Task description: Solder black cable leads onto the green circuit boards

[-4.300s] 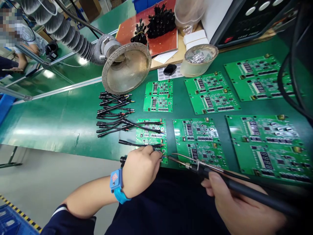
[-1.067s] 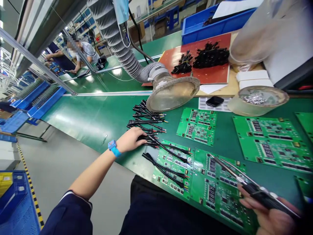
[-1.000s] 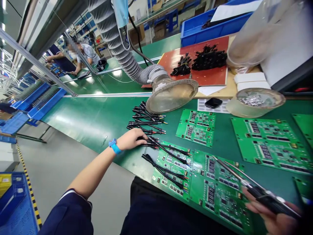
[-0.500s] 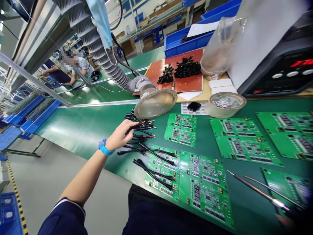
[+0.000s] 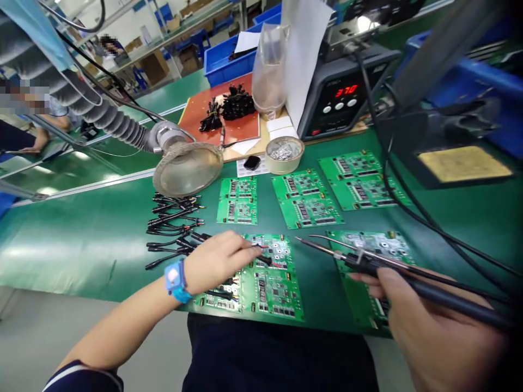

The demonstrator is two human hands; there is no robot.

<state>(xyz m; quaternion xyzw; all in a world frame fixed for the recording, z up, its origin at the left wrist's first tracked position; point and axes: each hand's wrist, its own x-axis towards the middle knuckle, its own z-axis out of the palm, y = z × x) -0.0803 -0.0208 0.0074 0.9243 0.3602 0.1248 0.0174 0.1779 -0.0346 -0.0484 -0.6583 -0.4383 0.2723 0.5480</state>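
My left hand [image 5: 218, 260], with a blue watch on its wrist, is closed on a short black cable [image 5: 264, 260]. The cable's red wire end lies over a green circuit board [image 5: 274, 296] at the front of the bench. Cables also lie on the neighbouring board [image 5: 202, 300], partly hidden under this hand. In my right hand [image 5: 433, 321] is a soldering iron [image 5: 363, 264] with a thin metal guide alongside it. Its tip points left, between the front boards, apart from the cable. More black cables [image 5: 174, 218] lie in a loose row on the left.
A round fume hood [image 5: 188, 170] hangs above the cables. Behind the boards stand a tin of metal shavings [image 5: 285, 155] and a soldering station [image 5: 347, 100] reading 370. The iron's cord [image 5: 433, 223] loops across the right side. More boards [image 5: 308, 198] lie at the back.
My left hand has moved from the cable pile to the front board, bringing a cable. The view has turned right, bringing my right hand and the iron further into sight.
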